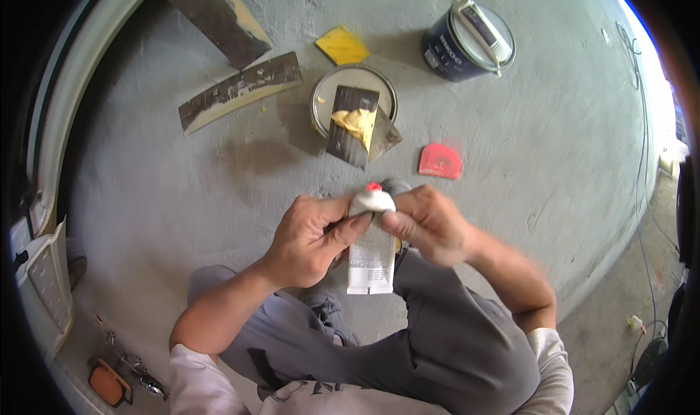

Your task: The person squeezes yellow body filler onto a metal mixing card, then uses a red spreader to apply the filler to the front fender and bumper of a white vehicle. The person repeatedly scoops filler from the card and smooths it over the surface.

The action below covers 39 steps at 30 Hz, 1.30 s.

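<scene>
- White squeeze tube (371, 258): in both hands above the gap between the knees of the gray trousers (459, 327); flat crimped end toward the person, red tip (373, 187) pointing away.
- Left hand (310, 233): pinching the tube's left side near the shoulder, thumb on the upper face, fingers mostly hidden behind.
- Right hand (435, 225): same pinch on the right side, thumb bent in; the thumbs nearly meet.
- Step in hand looks like pressing or bending the tube at its shoulder; can't tell whether the red tip is a cap or an opening.
- To do it well: keep thumb pressure even so the tube doesn't twist or split, and keep the tip aimed away from body and sleeves. If contents sit low, pressing from the crimped end should work better.
- Red half-round scraper (440, 161): flat on the floor (525, 196), beyond the right hand; best not to lean onto it.
- Dark rectangular plate (346, 144): lies over the round can lid (326, 98), overhanging its near edge; yellow paste (355, 123) mounded at the plate's right edge. Avoid knocking that overhang.
- Grayish metal spreader (383, 136): partly under the plate, corner past the lid's right edge.
- Yellow abrasive sheet (343, 45): on the floor, just past the lid's far edge.
- Dark blue bucket (441, 47): farther right, white cartridge (481, 30) across its lid.
</scene>
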Each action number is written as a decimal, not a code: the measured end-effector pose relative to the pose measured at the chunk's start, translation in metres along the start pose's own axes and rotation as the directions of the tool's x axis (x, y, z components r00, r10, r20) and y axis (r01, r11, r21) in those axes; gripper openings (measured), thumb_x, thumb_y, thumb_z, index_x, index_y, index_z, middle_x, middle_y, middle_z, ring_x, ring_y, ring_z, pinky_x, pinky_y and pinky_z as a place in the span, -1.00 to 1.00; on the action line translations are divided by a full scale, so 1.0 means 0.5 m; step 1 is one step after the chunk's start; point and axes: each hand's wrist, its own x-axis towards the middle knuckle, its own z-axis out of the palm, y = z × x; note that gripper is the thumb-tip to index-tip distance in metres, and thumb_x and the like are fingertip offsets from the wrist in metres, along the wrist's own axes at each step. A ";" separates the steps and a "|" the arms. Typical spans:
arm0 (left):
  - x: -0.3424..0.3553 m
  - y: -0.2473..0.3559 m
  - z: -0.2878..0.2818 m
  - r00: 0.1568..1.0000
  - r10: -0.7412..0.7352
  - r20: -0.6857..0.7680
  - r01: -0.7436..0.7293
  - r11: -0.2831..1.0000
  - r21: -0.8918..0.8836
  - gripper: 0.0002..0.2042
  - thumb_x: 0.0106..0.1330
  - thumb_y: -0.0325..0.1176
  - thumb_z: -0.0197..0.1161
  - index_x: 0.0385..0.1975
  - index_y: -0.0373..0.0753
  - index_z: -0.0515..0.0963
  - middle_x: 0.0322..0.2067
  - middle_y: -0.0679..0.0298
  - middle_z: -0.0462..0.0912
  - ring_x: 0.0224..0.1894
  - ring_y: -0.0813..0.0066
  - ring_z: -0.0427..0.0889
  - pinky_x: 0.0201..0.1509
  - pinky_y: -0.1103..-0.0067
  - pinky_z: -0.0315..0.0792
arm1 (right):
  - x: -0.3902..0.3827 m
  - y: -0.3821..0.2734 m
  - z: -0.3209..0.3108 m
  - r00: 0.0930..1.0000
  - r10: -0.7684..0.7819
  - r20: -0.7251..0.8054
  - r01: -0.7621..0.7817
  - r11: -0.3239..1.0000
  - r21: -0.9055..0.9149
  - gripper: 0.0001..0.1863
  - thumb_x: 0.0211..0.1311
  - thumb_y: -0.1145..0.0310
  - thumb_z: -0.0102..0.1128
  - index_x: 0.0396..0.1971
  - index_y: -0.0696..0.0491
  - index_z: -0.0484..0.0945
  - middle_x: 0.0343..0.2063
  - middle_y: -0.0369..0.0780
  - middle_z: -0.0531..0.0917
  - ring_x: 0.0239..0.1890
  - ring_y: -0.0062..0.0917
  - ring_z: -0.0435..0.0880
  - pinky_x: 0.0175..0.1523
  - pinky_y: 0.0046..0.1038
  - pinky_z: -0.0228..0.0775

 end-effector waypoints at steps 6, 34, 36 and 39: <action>0.018 -0.012 -0.036 0.957 -0.287 0.041 0.280 0.879 -0.387 -0.83 0.43 -0.43 0.34 -0.08 -0.35 0.70 -0.30 0.40 0.72 -0.27 0.76 0.57 -0.15 0.71 0.48 | 0.032 0.023 0.010 0.998 -0.044 -0.044 0.043 0.999 -0.024 -0.64 0.56 0.28 0.03 -0.45 0.21 0.47 -0.60 -0.05 0.52 -0.49 -0.02 0.54 -0.36 -0.11 0.34; 0.154 -0.158 -0.046 0.786 -0.593 -0.177 0.498 0.776 -0.388 -0.79 0.39 -0.44 0.38 -0.15 -0.50 0.71 -0.35 0.19 0.79 -0.36 0.60 0.74 -0.25 0.61 0.69 | 0.128 0.162 -0.080 0.953 0.284 -0.104 -0.302 0.871 -0.388 -0.73 0.45 0.34 0.10 -0.44 0.20 0.45 -0.63 0.05 0.52 -0.51 0.06 0.56 -0.36 -0.02 0.36; 0.158 -0.166 -0.045 0.763 -0.622 -0.177 0.522 0.754 -0.400 -0.79 0.39 -0.44 0.38 -0.15 -0.50 0.71 -0.35 0.18 0.79 -0.37 0.58 0.74 -0.27 0.60 0.69 | 0.134 0.170 -0.084 0.957 0.271 -0.107 -0.291 0.879 -0.377 -0.72 0.44 0.34 0.10 -0.45 0.20 0.45 -0.63 0.05 0.52 -0.51 0.07 0.56 -0.36 -0.02 0.36; 0.162 -0.176 -0.045 0.751 -0.635 -0.181 0.511 0.733 -0.449 -0.80 0.39 -0.44 0.38 -0.15 -0.49 0.71 -0.36 0.18 0.78 -0.38 0.55 0.74 -0.29 0.58 0.69 | 0.142 0.175 -0.092 0.953 0.286 -0.102 -0.303 0.890 -0.341 -0.71 0.43 0.34 0.11 -0.47 0.21 0.46 -0.63 0.07 0.54 -0.50 0.07 0.58 -0.35 -0.02 0.39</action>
